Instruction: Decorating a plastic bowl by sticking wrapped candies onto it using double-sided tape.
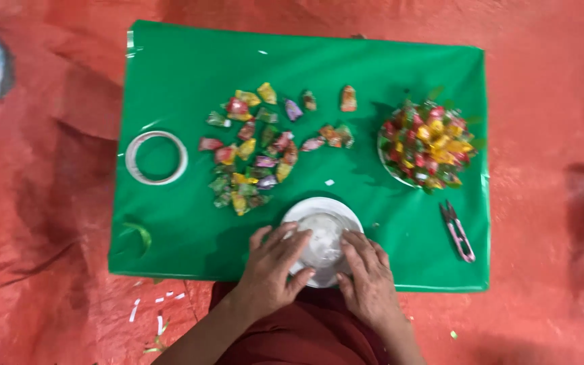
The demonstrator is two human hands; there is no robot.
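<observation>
A white round plate lies at the near edge of a green-covered table. My left hand rests on the plate's left side, fingers spread over its rim. On the plate's right side my right hand does the same. Something pale and crumpled, perhaps clear wrap, sits between the two hands on the plate. Beyond the plate, several loose wrapped sweets in red, yellow, green and purple are scattered over the table's middle.
A bowl heaped with wrapped sweets stands at the right. Small pink-handled snips lie near the right front corner. A roll of clear tape lies at the left. The table stands on an orange floor sheet with paper scraps.
</observation>
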